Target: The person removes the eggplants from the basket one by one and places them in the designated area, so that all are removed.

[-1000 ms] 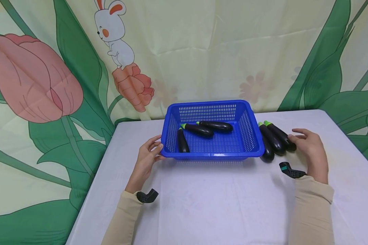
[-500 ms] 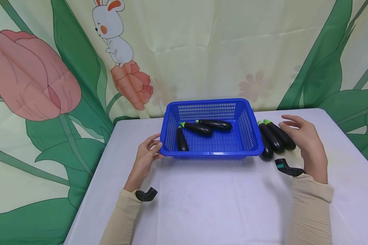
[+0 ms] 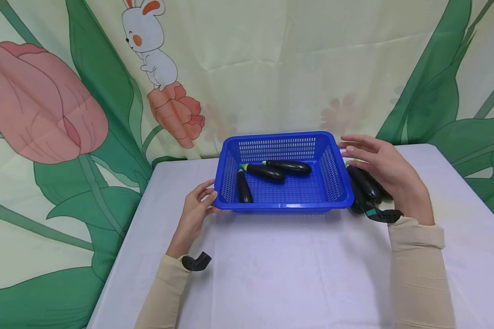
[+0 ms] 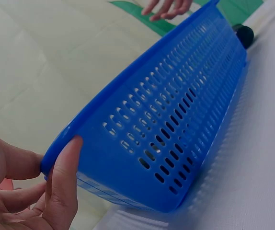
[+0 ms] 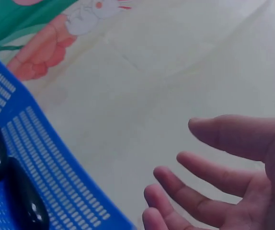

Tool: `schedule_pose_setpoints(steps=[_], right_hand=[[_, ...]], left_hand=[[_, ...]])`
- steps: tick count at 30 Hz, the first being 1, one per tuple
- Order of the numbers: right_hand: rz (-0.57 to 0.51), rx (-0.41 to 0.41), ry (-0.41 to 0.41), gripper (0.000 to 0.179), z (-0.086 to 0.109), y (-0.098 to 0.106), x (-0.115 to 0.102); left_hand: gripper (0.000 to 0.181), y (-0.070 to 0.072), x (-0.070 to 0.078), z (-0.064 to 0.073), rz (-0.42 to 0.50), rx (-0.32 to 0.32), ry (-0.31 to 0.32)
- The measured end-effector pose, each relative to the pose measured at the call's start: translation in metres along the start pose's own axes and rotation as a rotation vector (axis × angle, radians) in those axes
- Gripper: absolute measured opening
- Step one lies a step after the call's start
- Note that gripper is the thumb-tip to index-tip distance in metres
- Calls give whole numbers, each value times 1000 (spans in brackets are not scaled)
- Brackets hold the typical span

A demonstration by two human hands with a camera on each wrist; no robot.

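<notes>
A blue mesh plastic basket (image 3: 286, 206) stands on the table with three dark eggplants (image 3: 292, 168) lying inside. At its left front corner my left hand (image 3: 194, 208) pinches the rim; the left wrist view shows the thumb and fingers on either side of the basket's edge (image 4: 113, 91). My right hand (image 3: 391, 171) is raised beside the basket's right end, fingers spread and holding nothing. Below it lie several more eggplants (image 3: 364, 185) side by side on the table, partly hidden by this hand and its wrist. The right wrist view has the open palm and fingers (image 5: 204, 203) right of the basket.
A white cloth covers the table (image 3: 271, 269). Close behind it hangs a printed curtain (image 3: 247, 68) with tulips and a rabbit. Each wrist wears a small black camera mount (image 3: 196, 262).
My right hand has moved left and away from me, from right of the loose eggplants to above them near the basket's right rim. The left hand keeps its hold on the basket.
</notes>
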State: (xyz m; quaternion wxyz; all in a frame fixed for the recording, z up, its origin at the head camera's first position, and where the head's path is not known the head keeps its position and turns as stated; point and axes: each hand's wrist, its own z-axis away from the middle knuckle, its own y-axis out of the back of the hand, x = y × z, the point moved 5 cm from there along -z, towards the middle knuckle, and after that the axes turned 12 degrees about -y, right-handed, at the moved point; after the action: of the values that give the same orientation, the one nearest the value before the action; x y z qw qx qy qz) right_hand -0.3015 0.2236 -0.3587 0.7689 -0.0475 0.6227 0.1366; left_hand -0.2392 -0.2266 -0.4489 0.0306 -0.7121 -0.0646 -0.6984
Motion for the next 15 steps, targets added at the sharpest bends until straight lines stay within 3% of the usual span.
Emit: schedule_pose_setpoints(steps=[6, 15], right_hand=[[87, -100, -21, 44, -24, -20, -12], [224, -181, -148, 55, -62, -40, -21]], left_hand=[[44, 0, 1, 1, -4, 5, -3], [44, -1, 0, 1, -4, 6, 0]])
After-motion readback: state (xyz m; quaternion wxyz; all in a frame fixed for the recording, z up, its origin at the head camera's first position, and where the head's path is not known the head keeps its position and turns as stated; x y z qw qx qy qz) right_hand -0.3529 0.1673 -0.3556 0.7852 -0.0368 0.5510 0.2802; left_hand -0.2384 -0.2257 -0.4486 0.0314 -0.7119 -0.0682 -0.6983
